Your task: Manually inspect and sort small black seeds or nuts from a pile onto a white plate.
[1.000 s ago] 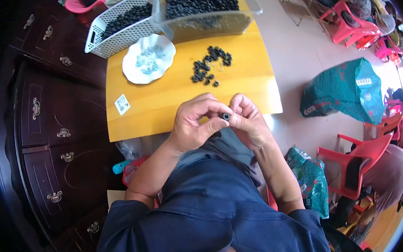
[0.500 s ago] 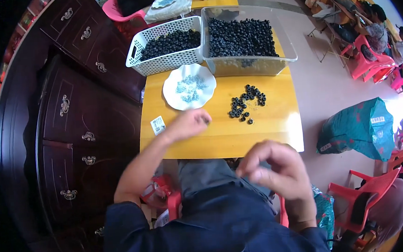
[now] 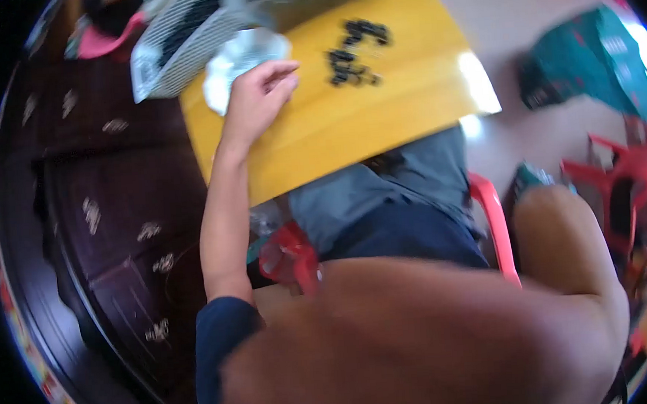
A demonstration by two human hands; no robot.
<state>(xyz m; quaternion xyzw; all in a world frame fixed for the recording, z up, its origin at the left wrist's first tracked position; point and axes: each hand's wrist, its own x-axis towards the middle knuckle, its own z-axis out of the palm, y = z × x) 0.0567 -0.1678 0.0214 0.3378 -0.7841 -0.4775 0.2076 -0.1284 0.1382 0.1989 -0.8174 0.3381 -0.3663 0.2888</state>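
Note:
My left hand (image 3: 263,91) is over the table beside the white scalloped plate (image 3: 217,79), covering part of it. Its fingers are curled in toward the thumb; anything between them is too small to make out. On the plate lie small pale, clear pieces, blurred. A loose group of small black ring-shaped parts (image 3: 343,66) lies on the yellow table (image 3: 378,121), to the right of my left hand. My right arm is bent up close to the camera, and my right hand (image 3: 413,330) is a large smear across the lower part, its fingers not distinguishable.
A white perforated basket (image 3: 154,70) and a clear tub (image 3: 304,3), both with black parts, stand at the far side. Dark wooden drawers (image 3: 115,192) line the left. A green bag (image 3: 589,60) and red plastic chairs (image 3: 618,176) are on the right.
The view has tilted, and the table sits higher and turned. My right hand has come up from the table's near edge close to the camera. My left hand has moved to the plate.

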